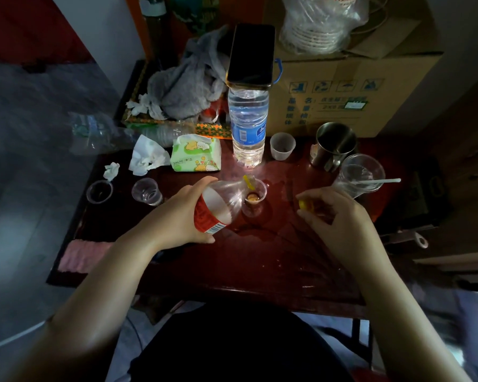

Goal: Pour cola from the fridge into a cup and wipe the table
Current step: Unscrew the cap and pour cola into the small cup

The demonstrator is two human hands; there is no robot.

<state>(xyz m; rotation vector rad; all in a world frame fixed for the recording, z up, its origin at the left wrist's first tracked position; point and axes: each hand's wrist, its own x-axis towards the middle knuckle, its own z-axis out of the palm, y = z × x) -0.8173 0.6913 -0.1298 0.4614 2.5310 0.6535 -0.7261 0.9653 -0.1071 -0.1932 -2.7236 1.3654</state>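
— Where is the cola bottle [218, 208]?
— Centre of the frame, tipped steeply, its neck over the small clear cup [255, 198] on the dark red tabletop [260, 257]; brown liquid sits in the cup.
— The fingers?
— The left hand [177, 216] wraps the labelled body, fingers curled tight around it. The right hand [340, 216], right of the cup, pinches a yellow cap [305, 204] between thumb and fingertips.
— Around them?
— A water bottle [248, 125] with a phone [251, 55] on top stands behind, a tissue pack [196, 153] to its left.

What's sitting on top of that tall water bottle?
A dark phone lies flat on the water bottle, screen up and blank. It covers the bottle's cap, so that cannot be seen.
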